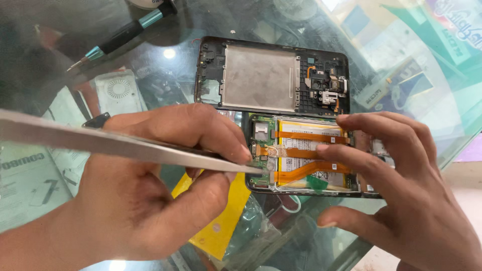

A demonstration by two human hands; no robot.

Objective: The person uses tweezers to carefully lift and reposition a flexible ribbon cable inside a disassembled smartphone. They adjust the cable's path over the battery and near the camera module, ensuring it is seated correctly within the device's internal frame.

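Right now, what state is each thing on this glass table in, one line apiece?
Opened phone: back off, orange ribbon cables and battery exposed.
Back frame: detached, lying above the phone.
Tweezers: pinched shut, tip at the phone's board.
Left hand: gripping the tweezers.
Right hand: fingers steadying the phone.
Screwdriver: lying unused.

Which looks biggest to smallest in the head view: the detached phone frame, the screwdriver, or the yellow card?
1. Phone frame.
2. Screwdriver and yellow card: unsure, since a hand hides part of the card.
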